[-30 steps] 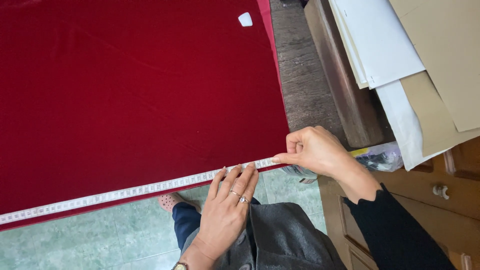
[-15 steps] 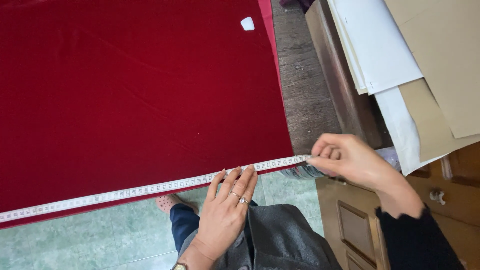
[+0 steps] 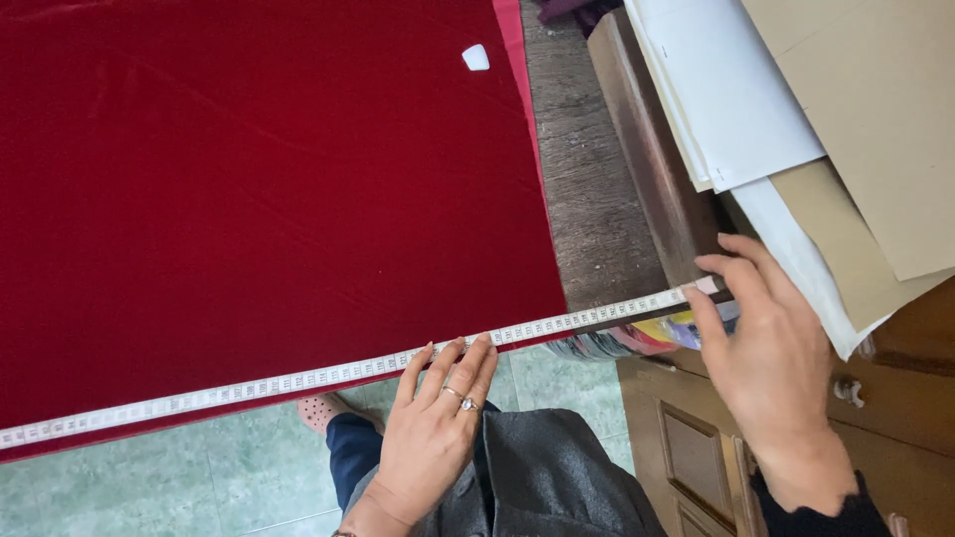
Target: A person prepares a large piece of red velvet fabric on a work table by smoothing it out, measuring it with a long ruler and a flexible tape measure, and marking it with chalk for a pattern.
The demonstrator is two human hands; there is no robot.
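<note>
A white tape (image 3: 298, 380) runs along the near edge of a deep red cloth (image 3: 259, 189) spread flat on the bench (image 3: 597, 199). Its long axis goes from the far left of the view, low down, up and to the right at a shallow slant, past the cloth's right edge and out over the bare wood.

The left hand (image 3: 438, 418) lies palm down near the middle of the tape's length. Its fingers (image 3: 453, 363) are straight and held close together, the tips pressing the tape onto the cloth edge; they grip nothing. A ring shows on 1 finger. Below the hand are a grey garment over the person's lap, a blue trouser leg, a pink shoe (image 3: 323, 410) and the green tiled floor (image 3: 149, 477).

A small white chip (image 3: 476, 57), perhaps chalk, sits on the cloth near its far right corner, well apart from both hands.

Further right, the tape's end (image 3: 701, 288) is pinched between the thumb and fingertips of the right hand (image 3: 771, 348), fingers narrow on it, pulled taut beyond the cloth. So the tape lies to the left of the right hand and stretches both ways from the left one. The right hand has the free end; the left only pins.

Under that end some coloured packets (image 3: 637, 338) show. White sheets (image 3: 736, 89) and tan card (image 3: 875, 109) are stacked at the right, above a wooden cabinet (image 3: 686, 447).
</note>
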